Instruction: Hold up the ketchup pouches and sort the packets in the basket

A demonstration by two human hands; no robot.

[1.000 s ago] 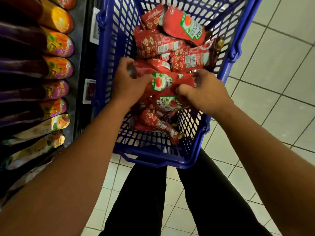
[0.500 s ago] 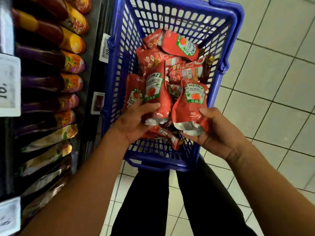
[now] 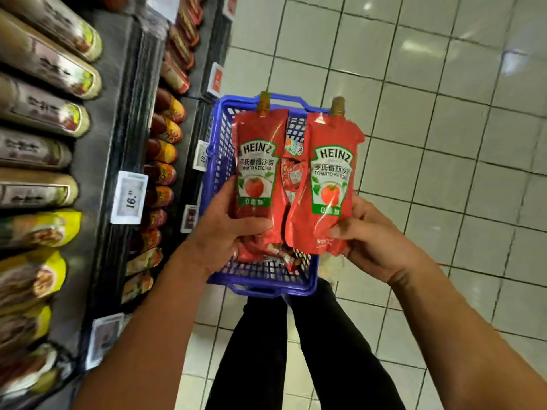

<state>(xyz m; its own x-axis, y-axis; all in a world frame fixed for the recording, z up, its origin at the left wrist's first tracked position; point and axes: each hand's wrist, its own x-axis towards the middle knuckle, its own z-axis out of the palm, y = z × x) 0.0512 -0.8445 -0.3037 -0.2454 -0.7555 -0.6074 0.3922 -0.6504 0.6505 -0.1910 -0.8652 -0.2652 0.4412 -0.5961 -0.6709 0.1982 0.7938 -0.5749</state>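
My left hand (image 3: 226, 232) grips the bottom of a red Heinz ketchup pouch (image 3: 259, 161), held upright with its gold cap on top. My right hand (image 3: 373, 241) grips the lower edge of a second ketchup pouch (image 3: 330, 179), also upright, beside the first. Both pouches are lifted above a blue plastic basket (image 3: 216, 161) that stands on the floor. More red pouches (image 3: 291, 173) lie inside the basket, mostly hidden behind the two held ones.
Dark store shelves (image 3: 118, 113) run along the left, lined with sauce bottles and pouches (image 3: 164, 152) and white price tags (image 3: 129, 198). White floor tiles (image 3: 444, 143) spread to the right. My legs in black trousers (image 3: 296, 350) stand just behind the basket.
Both hands dug among the pouches in the basket, each took one, and lifted them up and upright. The basket now looks farther away and the view has tilted up.
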